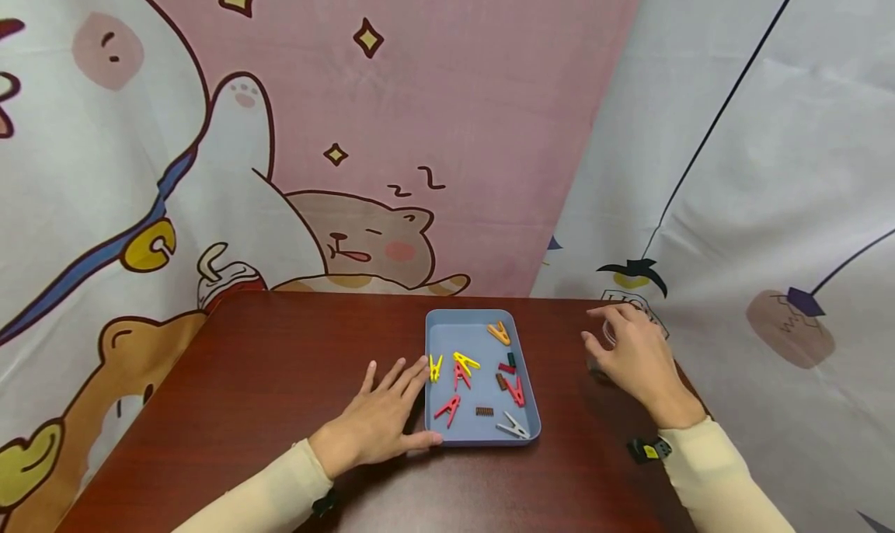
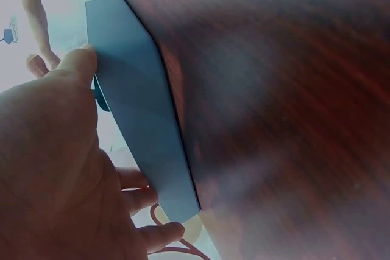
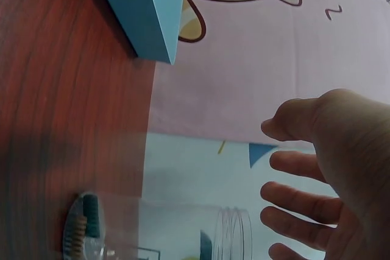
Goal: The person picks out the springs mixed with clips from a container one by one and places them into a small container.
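Note:
A blue-grey tray point(image 1: 454, 335) holds plastic clothespins: an orange one point(image 1: 499, 333), a pale grey one point(image 1: 513, 426), a yellow one point(image 1: 466, 362) and a red one point(image 1: 449, 410) among several. Small brown point(image 1: 485, 412) and dark green point(image 1: 511, 360) pieces lie among them. My left hand point(image 1: 377, 424) touches the tray's left side, fingers straight and spread, the thumb at the near corner. To the right of the tray, my right hand point(image 1: 632, 362) hovers over a clear jar point(image 3: 234, 235), holding nothing, fingers apart. Green and brown pieces point(image 3: 84, 226) show at the jar's bottom.
The dark red-brown wooden table point(image 1: 294, 362) ends at a printed cloth point(image 1: 489, 168) hanging behind it. The cloth also runs down along the table's right side. The jar stands near that right edge.

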A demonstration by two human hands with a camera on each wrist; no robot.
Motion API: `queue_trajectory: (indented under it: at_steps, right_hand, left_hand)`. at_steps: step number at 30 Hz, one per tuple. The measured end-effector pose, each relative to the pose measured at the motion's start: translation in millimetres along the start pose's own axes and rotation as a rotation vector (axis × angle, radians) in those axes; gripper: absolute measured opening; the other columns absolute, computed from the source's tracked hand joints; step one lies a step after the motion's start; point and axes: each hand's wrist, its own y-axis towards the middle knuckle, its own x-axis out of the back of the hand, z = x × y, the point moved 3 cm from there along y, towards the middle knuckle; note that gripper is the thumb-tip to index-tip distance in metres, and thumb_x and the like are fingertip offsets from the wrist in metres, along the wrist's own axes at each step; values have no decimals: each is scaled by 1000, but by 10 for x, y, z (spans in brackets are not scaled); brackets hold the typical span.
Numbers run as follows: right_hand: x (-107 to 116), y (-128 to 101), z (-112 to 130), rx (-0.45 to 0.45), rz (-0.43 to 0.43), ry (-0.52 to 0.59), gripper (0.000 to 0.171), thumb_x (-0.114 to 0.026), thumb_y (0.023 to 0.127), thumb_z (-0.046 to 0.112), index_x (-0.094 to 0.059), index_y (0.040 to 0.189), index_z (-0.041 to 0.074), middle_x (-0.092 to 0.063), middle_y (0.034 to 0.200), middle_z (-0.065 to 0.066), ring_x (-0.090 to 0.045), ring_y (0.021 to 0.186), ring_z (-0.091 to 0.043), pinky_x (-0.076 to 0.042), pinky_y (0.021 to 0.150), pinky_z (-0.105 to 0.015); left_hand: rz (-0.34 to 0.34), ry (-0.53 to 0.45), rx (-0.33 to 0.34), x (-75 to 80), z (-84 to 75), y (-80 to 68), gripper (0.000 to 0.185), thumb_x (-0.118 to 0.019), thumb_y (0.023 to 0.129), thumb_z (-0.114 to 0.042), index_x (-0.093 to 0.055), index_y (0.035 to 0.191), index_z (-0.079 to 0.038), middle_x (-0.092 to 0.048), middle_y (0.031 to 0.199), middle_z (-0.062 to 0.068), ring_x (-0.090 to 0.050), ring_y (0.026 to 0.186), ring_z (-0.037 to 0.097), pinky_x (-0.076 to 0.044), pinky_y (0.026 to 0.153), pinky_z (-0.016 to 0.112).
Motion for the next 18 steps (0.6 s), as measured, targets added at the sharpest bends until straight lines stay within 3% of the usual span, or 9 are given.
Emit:
queue_trajectory:
  at_steps: [3, 10, 18]
  right_hand:
    - [-33, 0, 63, 23, 9, 2, 38, -94, 94, 16, -84, 129, 3, -79, 124, -24, -71, 95, -39, -58, 80, -62]
    - [-92, 7, 197, 34, 56, 5, 39, -94, 95, 21, -84, 129, 6, -79, 128, -23, -74, 118, -49, -58, 100, -76]
    - [-191, 24, 374, 84, 201, 22, 43, -94, 97, 27, -82, 136, 12, -78, 137, -16, -72, 130, -45, -52, 113, -76]
  left_hand:
    - [-1, -3, -2, 5, 1, 2, 113, -64, 106, -83, -28, 187, -13, -22, 198, 7, -29, 180, 49, -15, 140, 85]
    - [-5, 0, -4, -10, 5, -2, 113, -63, 106, -84, -29, 186, -12, -23, 197, 8, -30, 180, 48, -16, 140, 85]
    - [-10, -13, -8, -3, 0, -5, 113, -64, 106, -83, -31, 185, -10, -24, 197, 9, -30, 179, 49, -15, 140, 86]
